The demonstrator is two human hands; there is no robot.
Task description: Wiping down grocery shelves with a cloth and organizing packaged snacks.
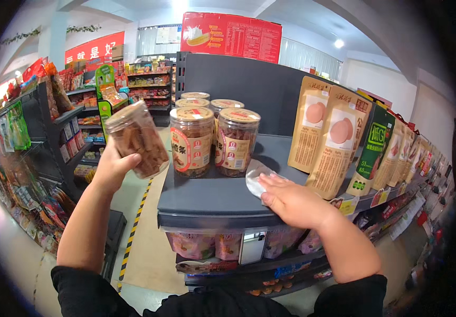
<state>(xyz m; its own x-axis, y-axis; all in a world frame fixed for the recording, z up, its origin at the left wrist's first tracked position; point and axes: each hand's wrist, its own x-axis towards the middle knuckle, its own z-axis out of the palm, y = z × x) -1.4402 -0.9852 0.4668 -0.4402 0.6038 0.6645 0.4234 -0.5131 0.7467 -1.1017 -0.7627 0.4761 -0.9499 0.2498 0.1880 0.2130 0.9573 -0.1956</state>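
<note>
My left hand grips a clear plastic jar of brown snack strips, tilted and held in the air left of the shelf. Under my right hand, a white cloth or wipe is pressed flat on the dark grey top shelf. Several similar lidded jars stand upright in a cluster behind that shelf's front edge. The nearest one, a labelled jar, is just left of the cloth. Brown paper snack pouches stand upright to the right of my right hand.
A green pouch and more pouches line the right side above price tags. Pink packets sit on the shelf below. A red carton tops the grey back panel. Across the aisle at left, stocked racks stand beyond yellow-black floor tape.
</note>
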